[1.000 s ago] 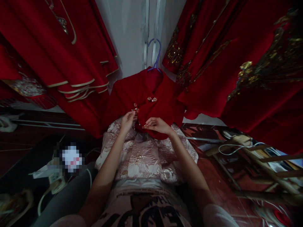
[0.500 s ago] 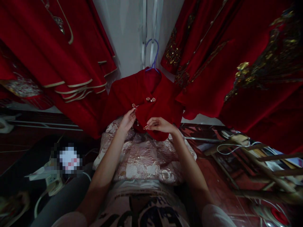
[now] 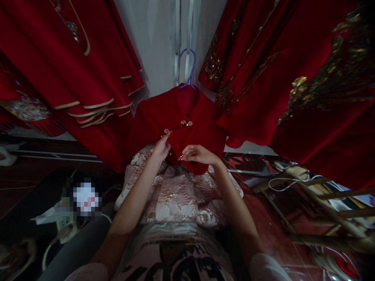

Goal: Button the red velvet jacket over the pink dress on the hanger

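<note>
A small red jacket (image 3: 199, 132) hangs on a purple hanger (image 3: 189, 66) straight ahead, above a pink-and-gold patterned skirt (image 3: 178, 195). My left hand (image 3: 161, 150) pinches the jacket's left front edge just below a pearl clasp (image 3: 166, 132). My right hand (image 3: 197, 154) is closed on the lower front flap, with a small gold clasp piece (image 3: 181, 157) showing at its fingertips. A second pearl clasp (image 3: 186, 123) sits fastened near the collar.
Red embroidered garments (image 3: 293, 78) hang close on the right and more red garments (image 3: 73, 70) on the left. A white wall (image 3: 161, 47) is behind. A white cable (image 3: 287, 181) and wooden pieces lie at the right; papers and a cord lie at the lower left.
My left hand has crept up a little along the jacket's edge toward the pearl clasp. My right hand has stayed on the lower flap.
</note>
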Available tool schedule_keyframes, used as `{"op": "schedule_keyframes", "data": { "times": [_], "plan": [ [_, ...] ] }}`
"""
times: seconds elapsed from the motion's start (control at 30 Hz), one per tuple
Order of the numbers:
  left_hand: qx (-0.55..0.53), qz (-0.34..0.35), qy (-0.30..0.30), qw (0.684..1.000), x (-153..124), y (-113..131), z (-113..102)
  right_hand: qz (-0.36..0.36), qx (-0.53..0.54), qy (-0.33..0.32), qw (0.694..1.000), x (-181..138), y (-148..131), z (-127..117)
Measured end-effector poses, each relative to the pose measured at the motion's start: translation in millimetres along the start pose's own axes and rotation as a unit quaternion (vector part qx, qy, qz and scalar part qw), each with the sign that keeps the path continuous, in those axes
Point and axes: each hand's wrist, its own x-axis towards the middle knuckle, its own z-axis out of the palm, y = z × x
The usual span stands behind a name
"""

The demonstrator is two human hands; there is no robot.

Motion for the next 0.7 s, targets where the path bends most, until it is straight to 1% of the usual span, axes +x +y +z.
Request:
{"op": "schedule_keyframes", "data": {
  "times": [0.03,0.07,0.1,0.13,0.17,0.23,0.27,0.33,0.4,0.5,0.63,0.7],
  "plan": [
    [0.026,-0.003,-0.011,1.0,-1,2,3,0.001,-0.002,-0.012,1.0,-2,0,-2],
    [0.059,0.012,-0.02,0.998,-2,5,8,0.004,-0.005,-0.03,1.0,-4,-1,-4],
    [0.1,0.047,-0.027,0.993,-1,9,14,0.009,-0.007,-0.054,0.998,-6,-2,-6],
    [0.148,0.101,-0.032,0.983,1,12,20,0.016,-0.01,-0.079,0.997,-9,-2,-8],
    [0.198,0.164,-0.033,0.966,3,16,27,0.025,-0.012,-0.102,0.994,-11,-4,-11],
    [0.305,0.275,-0.04,0.911,8,24,39,0.043,-0.016,-0.128,0.991,-17,-6,-16],
    [0.354,0.314,-0.05,0.88,10,28,44,0.051,-0.017,-0.131,0.99,-19,-8,-18],
    [0.43,0.366,-0.074,0.822,10,34,52,0.062,-0.02,-0.127,0.99,-22,-11,-21],
    [0.48,0.397,-0.088,0.778,8,40,55,0.067,-0.021,-0.122,0.99,-24,-13,-23],
    [0.521,0.429,-0.093,0.732,5,48,55,0.069,-0.023,-0.12,0.99,-25,-13,-24],
    [0.597,0.444,-0.127,0.656,10,61,53,0.063,-0.025,-0.118,0.991,-25,-12,-25],
    [0.624,0.446,-0.144,0.625,14,68,54,0.05,-0.031,-0.118,0.991,-26,-14,-26]
  ]
}}
